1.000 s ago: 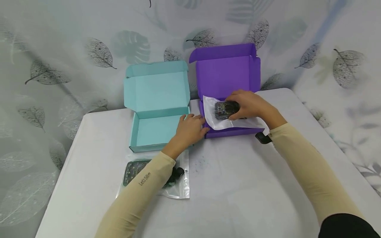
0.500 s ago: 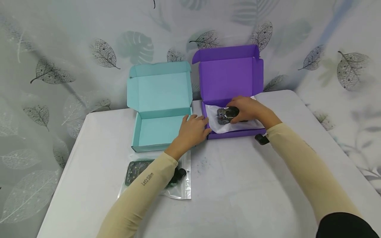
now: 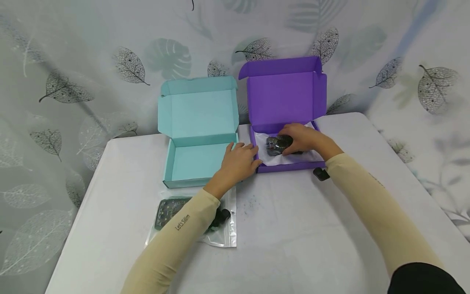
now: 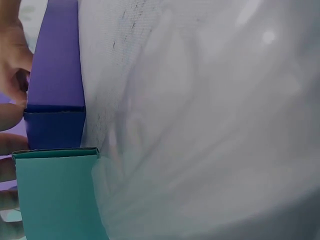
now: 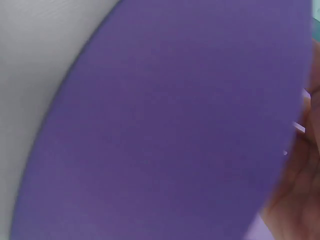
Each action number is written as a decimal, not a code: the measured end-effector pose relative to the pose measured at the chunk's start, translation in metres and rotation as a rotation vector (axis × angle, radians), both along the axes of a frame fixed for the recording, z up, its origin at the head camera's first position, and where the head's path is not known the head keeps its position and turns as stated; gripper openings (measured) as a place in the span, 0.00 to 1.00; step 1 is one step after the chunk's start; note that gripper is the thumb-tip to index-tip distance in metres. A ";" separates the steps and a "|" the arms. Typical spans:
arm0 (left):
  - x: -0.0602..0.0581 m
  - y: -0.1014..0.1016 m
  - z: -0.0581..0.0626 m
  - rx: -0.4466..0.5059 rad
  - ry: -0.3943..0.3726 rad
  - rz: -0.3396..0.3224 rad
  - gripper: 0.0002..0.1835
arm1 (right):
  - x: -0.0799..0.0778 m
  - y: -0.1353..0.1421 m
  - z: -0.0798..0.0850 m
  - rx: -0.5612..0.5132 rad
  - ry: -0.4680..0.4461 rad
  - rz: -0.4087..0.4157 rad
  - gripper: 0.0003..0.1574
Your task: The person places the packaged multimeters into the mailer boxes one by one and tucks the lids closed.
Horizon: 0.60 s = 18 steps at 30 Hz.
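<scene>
In the head view my right hand (image 3: 304, 139) pinches a dark, rounded item (image 3: 278, 144) in clear wrapping; its exact kind is hidden. It lies with a white plastic pouch (image 3: 269, 158) inside the open purple box (image 3: 284, 98). My left hand (image 3: 237, 163) rests with extended fingers where the teal box (image 3: 196, 116) and the purple box meet. In the left wrist view, left fingers (image 4: 11, 145) show behind the walls of both boxes. The right wrist view is mostly filled by the purple wall (image 5: 165, 120), with part of my right hand (image 5: 300, 185) behind it.
Both boxes stand side by side with lids raised against a leaf-printed curtain (image 3: 205, 32). Nearer on the white table (image 3: 293, 228), partly under my left forearm, lies a clear zip bag (image 3: 229, 232) holding a dark green flat case (image 3: 169, 210) and black parts.
My right hand has lowered the wrapped dark item and white pouch, which now sit down inside the purple box. My left hand stays in place; the view has shifted slightly.
</scene>
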<state>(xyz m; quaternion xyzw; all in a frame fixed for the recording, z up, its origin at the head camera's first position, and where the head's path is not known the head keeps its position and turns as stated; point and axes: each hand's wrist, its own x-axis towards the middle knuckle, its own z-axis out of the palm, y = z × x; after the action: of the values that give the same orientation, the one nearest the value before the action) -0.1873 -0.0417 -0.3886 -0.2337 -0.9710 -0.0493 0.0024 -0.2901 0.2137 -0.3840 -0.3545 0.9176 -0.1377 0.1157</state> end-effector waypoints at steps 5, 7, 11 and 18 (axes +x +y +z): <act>0.001 0.000 0.000 0.007 -0.002 -0.002 0.27 | 0.000 0.002 -0.007 0.003 -0.011 -0.018 0.42; 0.001 0.000 0.001 0.002 0.001 0.002 0.27 | 0.001 0.001 -0.008 0.009 -0.019 -0.029 0.44; 0.001 0.001 0.000 -0.009 0.000 0.011 0.27 | 0.005 -0.001 -0.008 0.036 -0.048 -0.071 0.53; 0.001 0.002 0.000 -0.022 0.004 0.013 0.26 | 0.011 0.004 0.008 0.019 -0.063 -0.098 0.59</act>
<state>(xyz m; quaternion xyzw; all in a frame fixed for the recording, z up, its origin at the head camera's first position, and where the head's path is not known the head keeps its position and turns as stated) -0.1867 -0.0394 -0.3883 -0.2273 -0.9731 -0.0382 0.0020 -0.2795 0.2182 -0.3757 -0.3035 0.9310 -0.1454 0.1411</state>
